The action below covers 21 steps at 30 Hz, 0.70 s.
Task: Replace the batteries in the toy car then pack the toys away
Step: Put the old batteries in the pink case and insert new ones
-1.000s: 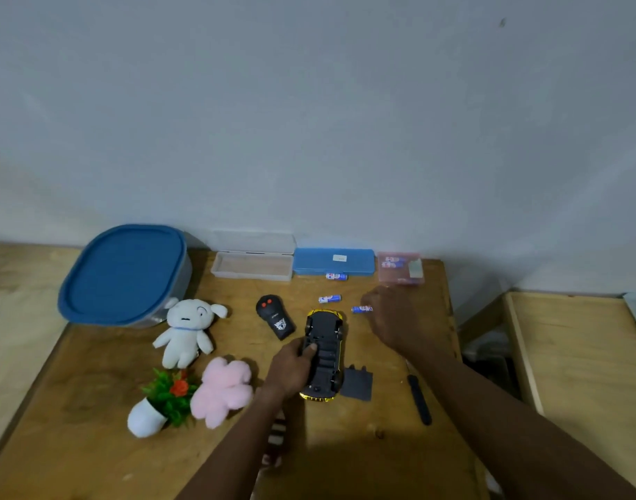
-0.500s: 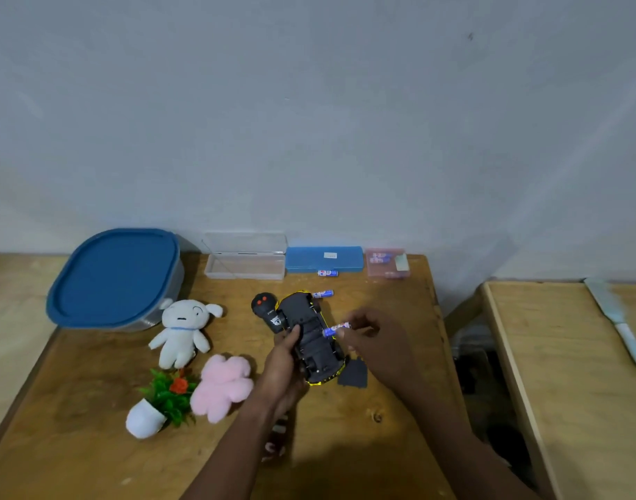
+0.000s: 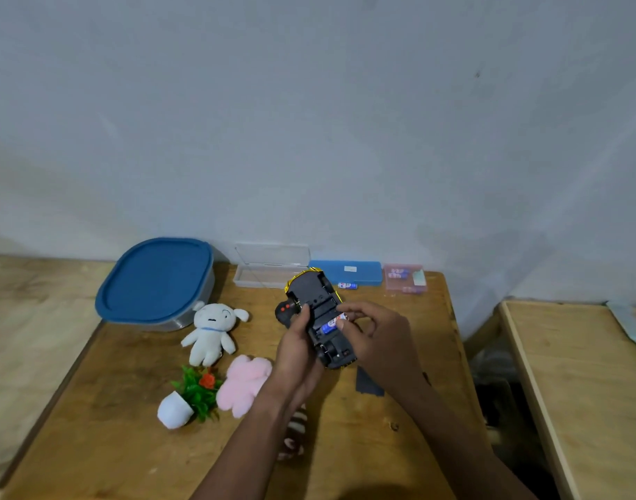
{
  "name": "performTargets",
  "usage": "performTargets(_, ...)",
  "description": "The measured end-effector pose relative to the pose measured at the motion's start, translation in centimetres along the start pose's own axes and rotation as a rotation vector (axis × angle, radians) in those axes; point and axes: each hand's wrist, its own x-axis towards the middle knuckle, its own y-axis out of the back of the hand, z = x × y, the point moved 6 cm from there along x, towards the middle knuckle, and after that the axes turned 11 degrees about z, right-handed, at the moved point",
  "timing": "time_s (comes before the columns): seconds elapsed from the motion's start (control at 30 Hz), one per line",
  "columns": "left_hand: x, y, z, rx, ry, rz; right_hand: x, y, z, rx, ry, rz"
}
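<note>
at frame centre the left hand (image 3: 297, 350) grips one upturned toy car (image 3: 318, 312) above the table (image 3: 128, 445) while the right hand (image 3: 376, 333) pinches one battery (image 3: 331, 323), seemingly in its compartment, a second battery (image 3: 347, 285) lying loose beyond.

Table (image 3: 363, 460): one toy car (image 3: 318, 308), one remote (image 3: 284, 312), one battery cover (image 3: 368, 386), two plush toys, white (image 3: 212, 332) and pink (image 3: 244, 384), one potted plant (image 3: 190, 398). Far edge: one lidded tub (image 3: 154, 281), three small cases, clear (image 3: 269, 270), blue (image 3: 349, 272), pink (image 3: 404, 279). Loose batteries: two visible, one at the car (image 3: 331, 323), one by the blue case (image 3: 347, 285).
</note>
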Motion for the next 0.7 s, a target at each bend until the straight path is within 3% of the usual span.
performTargets(0.5, 0.27, 0.22, -0.09, 0.027, -0.027, -0.010, -0.62, 0.19, -0.10, -0.104, 0.087, 0.081)
performTargets(0.7, 0.43, 0.41, -0.47, -0.002, 0.011, -0.012, -0.95, -0.09, 0.28, -0.266, 0.147, 0.163)
